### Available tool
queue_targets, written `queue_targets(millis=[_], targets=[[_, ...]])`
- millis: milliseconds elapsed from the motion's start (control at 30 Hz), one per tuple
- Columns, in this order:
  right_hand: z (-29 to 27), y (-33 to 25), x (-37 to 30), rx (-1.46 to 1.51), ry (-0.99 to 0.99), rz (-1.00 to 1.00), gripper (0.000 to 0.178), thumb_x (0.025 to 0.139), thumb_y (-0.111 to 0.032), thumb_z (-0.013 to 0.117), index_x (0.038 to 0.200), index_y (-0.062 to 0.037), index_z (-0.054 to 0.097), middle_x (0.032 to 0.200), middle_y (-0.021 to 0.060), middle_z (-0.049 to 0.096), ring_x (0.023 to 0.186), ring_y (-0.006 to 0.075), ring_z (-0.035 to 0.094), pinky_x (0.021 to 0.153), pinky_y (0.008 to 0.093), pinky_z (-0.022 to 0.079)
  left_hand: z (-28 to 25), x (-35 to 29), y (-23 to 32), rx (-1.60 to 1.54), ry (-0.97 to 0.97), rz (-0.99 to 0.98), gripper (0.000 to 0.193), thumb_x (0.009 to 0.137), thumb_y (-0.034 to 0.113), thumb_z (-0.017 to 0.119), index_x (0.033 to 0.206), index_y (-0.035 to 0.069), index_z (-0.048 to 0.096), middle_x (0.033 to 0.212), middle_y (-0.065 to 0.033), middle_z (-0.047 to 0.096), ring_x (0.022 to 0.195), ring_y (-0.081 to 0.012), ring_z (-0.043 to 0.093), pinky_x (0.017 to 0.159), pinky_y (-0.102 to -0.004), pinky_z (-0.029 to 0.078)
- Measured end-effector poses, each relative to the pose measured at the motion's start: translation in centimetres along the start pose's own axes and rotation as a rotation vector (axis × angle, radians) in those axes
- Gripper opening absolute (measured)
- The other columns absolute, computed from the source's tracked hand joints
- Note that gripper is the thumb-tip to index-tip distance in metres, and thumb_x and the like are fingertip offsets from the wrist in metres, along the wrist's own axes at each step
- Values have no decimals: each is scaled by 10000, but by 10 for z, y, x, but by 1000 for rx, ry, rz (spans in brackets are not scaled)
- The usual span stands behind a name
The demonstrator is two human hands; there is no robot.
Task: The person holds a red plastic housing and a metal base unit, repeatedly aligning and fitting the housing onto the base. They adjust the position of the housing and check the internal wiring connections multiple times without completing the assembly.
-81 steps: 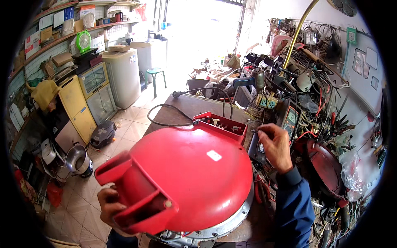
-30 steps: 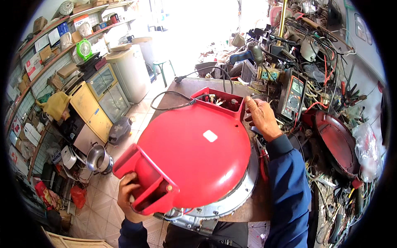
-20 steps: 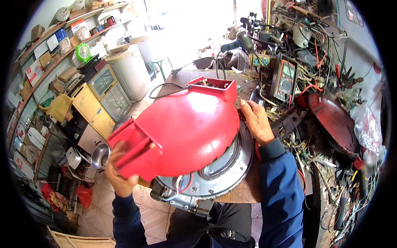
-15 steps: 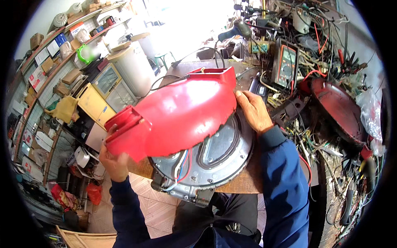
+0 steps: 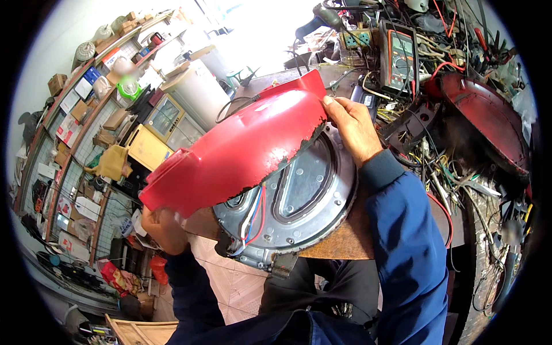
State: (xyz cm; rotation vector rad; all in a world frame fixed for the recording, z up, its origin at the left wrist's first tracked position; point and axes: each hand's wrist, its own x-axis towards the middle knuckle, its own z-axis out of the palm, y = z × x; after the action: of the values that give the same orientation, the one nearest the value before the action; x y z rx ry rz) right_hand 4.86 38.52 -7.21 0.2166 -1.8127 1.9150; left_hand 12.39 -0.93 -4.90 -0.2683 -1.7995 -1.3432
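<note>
A glossy red plastic cover [image 5: 247, 144] with a chipped, ragged lower edge is held up and tilted between my two hands. My left hand [image 5: 165, 229] is closed on its left end from below; some of those fingers are hidden behind the shell. At the right end, my right hand [image 5: 352, 127] pinches the rim between thumb and fingers. Beneath the cover lies a round grey metal housing [image 5: 313, 190] with a raised loop-shaped groove and bolts. White, blue and red wires [image 5: 253, 215] run from under the cover to the housing's near left edge.
The housing rests on a wooden bench [image 5: 339, 247]. To the right are a multimeter [image 5: 399, 60], tangled cables and another red round shell [image 5: 489, 121]. Behind the cover, a soldering-gun-like tool [image 5: 322, 20] lies near a socket box [image 5: 357, 39]. Shelves [image 5: 69, 155] line the left wall.
The red cover has tipped further, its far edge turning away and its ragged near edge lifting, showing more of the housing. Both hands keep their grip. The view has shifted slightly.
</note>
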Motion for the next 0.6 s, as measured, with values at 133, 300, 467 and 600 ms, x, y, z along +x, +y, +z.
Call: queue_targets(millis=[133,300,467,600], targets=[[0,-3,0,89,-30,-31,490,995,-341,530,1115,119,651,948,144,712,902,182,623,841,325,480,0,-3,1,-76,-9,4,251,910,184,525,978,-30,636,909,-48,655,824,-121,614,724,-249,481],[-2,-11,-2,187,-133,-30,533,1031,-437,498,1241,38,618,1161,108,684,1066,162,615,944,311,450,-2,7,3,-46,7,-8,322,963,250,479,1060,-32,601,997,-89,640,878,-172,624,768,-302,505],[3,-16,-5,216,-169,-32,530,1033,-449,492,1264,12,613,1188,96,681,1103,164,607,951,306,438,-7,20,0,6,-96,27,530,1011,407,484,1301,-36,508,1247,-151,591,1057,-267,626,889,-418,536],[2,-16,-5,200,-154,-54,537,1025,-461,501,1262,6,616,1178,91,687,1095,168,613,934,306,444,8,36,8,-275,32,-61,516,1017,435,485,1303,6,522,1274,-140,584,1096,-271,614,886,-414,538]])
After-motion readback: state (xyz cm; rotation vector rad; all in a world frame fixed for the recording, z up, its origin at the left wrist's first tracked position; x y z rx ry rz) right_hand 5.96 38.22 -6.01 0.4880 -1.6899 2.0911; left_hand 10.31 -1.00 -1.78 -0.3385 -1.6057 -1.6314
